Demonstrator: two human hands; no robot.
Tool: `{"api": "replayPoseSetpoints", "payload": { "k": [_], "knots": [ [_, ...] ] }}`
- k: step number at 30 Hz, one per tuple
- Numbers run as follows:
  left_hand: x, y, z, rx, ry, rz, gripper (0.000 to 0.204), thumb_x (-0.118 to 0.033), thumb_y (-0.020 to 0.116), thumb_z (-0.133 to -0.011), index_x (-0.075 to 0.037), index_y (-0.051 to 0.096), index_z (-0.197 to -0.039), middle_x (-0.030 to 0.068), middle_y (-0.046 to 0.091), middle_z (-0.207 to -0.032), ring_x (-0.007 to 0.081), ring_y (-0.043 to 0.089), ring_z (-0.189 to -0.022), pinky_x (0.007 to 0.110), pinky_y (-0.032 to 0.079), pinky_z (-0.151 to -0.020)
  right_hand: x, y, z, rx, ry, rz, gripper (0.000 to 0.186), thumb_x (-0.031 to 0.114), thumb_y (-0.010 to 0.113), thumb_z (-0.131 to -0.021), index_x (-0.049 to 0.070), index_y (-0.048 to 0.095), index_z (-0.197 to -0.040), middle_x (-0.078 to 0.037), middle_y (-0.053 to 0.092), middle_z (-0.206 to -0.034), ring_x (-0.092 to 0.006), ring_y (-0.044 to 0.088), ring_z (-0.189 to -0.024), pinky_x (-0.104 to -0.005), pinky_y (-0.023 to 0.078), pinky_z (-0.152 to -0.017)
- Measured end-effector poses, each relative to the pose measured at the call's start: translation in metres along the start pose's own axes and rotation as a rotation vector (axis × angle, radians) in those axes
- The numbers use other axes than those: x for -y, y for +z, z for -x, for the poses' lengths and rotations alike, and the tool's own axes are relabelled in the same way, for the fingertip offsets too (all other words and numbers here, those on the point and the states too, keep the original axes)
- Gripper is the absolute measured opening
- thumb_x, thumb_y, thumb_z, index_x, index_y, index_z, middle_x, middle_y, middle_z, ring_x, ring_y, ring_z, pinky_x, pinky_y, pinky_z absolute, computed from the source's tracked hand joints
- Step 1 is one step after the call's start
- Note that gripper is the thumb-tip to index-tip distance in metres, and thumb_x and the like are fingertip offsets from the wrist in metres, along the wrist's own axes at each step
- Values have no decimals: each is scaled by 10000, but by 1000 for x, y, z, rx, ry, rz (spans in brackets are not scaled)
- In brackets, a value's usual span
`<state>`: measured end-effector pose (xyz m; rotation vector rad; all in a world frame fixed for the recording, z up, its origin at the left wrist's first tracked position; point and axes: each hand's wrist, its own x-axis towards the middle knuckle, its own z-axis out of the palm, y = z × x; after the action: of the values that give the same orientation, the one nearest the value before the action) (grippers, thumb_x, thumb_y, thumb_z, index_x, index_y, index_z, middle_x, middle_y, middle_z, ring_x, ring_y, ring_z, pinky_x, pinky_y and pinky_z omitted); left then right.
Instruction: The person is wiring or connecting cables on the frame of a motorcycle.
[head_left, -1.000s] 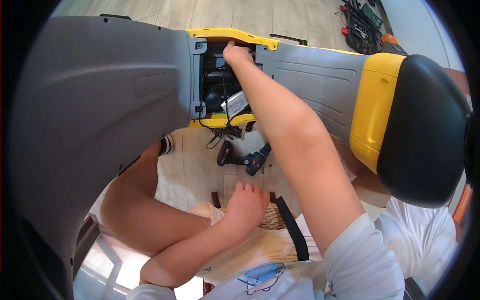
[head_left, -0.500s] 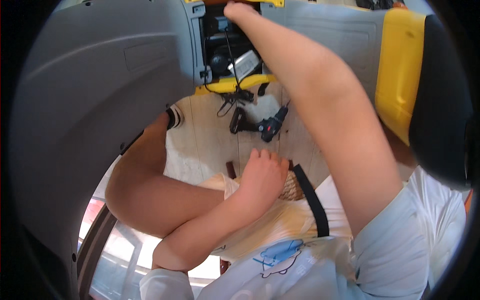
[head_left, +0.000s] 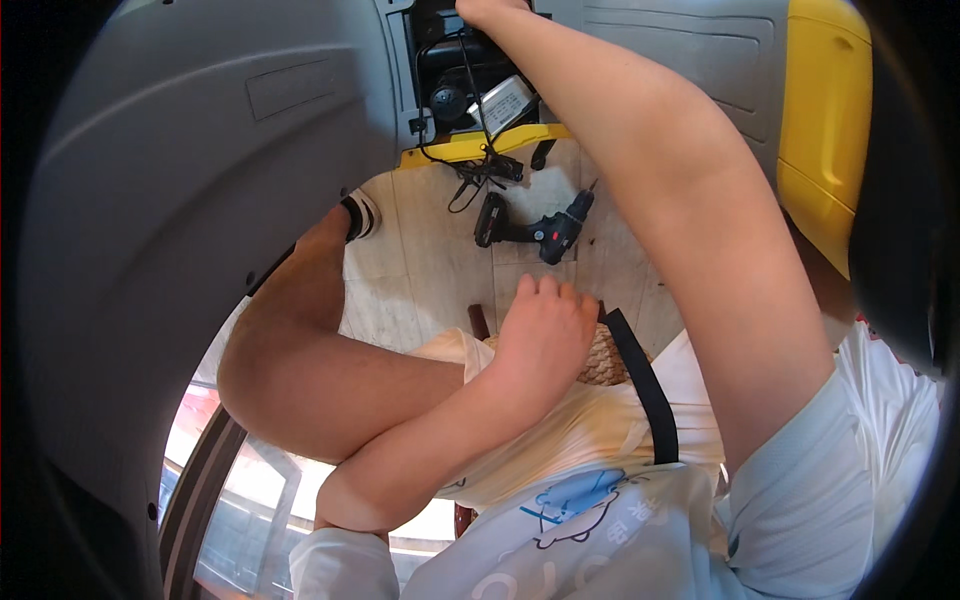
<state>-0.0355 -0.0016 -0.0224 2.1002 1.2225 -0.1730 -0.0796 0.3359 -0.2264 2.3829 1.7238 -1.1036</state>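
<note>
My right arm stretches forward to an opening in a grey panelled shell. Only the near part of my right hand shows at the top edge, over that opening; its fingers are out of the picture. Inside the opening are a silver labelled box, a round black part and black cables. My left hand hangs loosely above my lap, fingers slightly apart and bent down, holding nothing that I can see. Beyond it on the floor lies a black cordless drill with a bit fitted.
A bunch of cables with connectors hangs over the opening's yellow lower rim. The grey panel curves along my left side. A yellow-and-black part stands at right. Under me is a woven stool seat, a black strap beside it.
The view has tilted slightly, so everything sits a little higher and farther right, and the right hand is more cut off at the top. Both hands otherwise keep much the same place.
</note>
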Motion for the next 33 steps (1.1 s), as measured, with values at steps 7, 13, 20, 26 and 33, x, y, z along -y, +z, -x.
{"api": "replayPoseSetpoints", "payload": {
  "k": [7,13,20,26,33],
  "knots": [
    [0,3,-1,5,6,5,258,-95,564,-787,-19,601,-1031,107,609,-856,262,586,-829,376,426,-746,2,-4,14,-68,9,-28,855,589,254,-967,-154,307,-1386,-317,370,-1435,-399,422,-1323,-455,361,-1077],
    [-4,0,-6,-4,30,-16,278,-103,571,-785,-19,603,-1048,107,612,-864,260,587,-847,379,429,-750,-10,-8,-21,29,-47,26,878,598,222,-960,-171,314,-1373,-345,346,-1434,-435,379,-1340,-471,287,-1121],
    [1,0,-1,35,-1,-36,227,-112,575,-792,-39,597,-1006,102,610,-872,252,591,-872,384,435,-757,-5,-1,-1,-19,-108,17,856,593,240,-955,-155,396,-1341,-349,397,-1396,-406,420,-1321,-437,328,-1104],
    [-3,1,-2,36,-7,-38,226,-119,569,-804,-41,598,-1014,97,612,-875,245,590,-876,376,435,-769,-8,-5,6,-78,-52,-30,889,614,264,-950,-185,387,-1320,-338,458,-1352,-392,488,-1267,-430,384,-1061],
    [-4,0,-3,53,-12,-43,263,-134,561,-816,-35,602,-1056,95,615,-876,245,589,-877,374,434,-775,-12,-3,16,-163,-75,-71,923,616,288,-950,-237,336,-1299,-357,519,-1266,-407,532,-1214,-428,419,-1027]
  ]
}}
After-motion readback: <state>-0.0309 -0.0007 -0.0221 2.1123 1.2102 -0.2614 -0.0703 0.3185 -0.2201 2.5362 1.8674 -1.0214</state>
